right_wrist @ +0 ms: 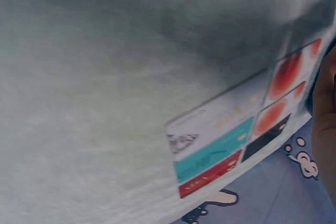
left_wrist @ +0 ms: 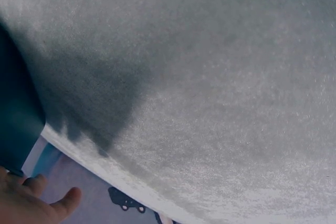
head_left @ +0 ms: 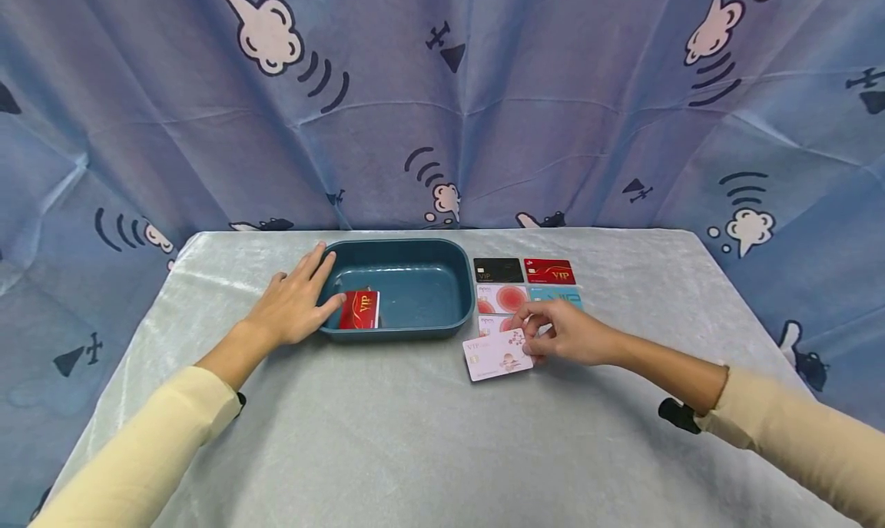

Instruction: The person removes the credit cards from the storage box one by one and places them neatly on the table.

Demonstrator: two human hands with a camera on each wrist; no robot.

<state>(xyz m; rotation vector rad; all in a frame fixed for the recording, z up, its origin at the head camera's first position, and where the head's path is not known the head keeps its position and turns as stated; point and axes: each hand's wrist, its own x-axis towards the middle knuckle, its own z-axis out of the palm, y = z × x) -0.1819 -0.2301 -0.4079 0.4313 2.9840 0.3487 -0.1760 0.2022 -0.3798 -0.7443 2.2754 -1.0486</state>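
Observation:
My right hand (head_left: 570, 334) pinches a whitish VIP card (head_left: 492, 356) with a pink blossom print by its right edge, tilted above the tablecloth. Partly behind it lies a white card with a red circle (head_left: 489, 324). Farther back are a similar red-circle card (head_left: 499, 299), a black card (head_left: 498, 271), a red card (head_left: 553, 271) and a teal card (head_left: 563, 292). My left hand (head_left: 293, 309) rests with spread fingers on the left rim of a dark blue-green bin (head_left: 397, 333). Inside that bin's front left corner sits a red VIP card (head_left: 356, 310) over white ones.
In the right wrist view, another white card (right_wrist: 215, 116) with a grey pattern lies beside the teal one; my hand hides it in the head view. A pale cloth covers the table (head_left: 387, 436). Behind its far edge hangs a blue printed curtain (head_left: 387, 128).

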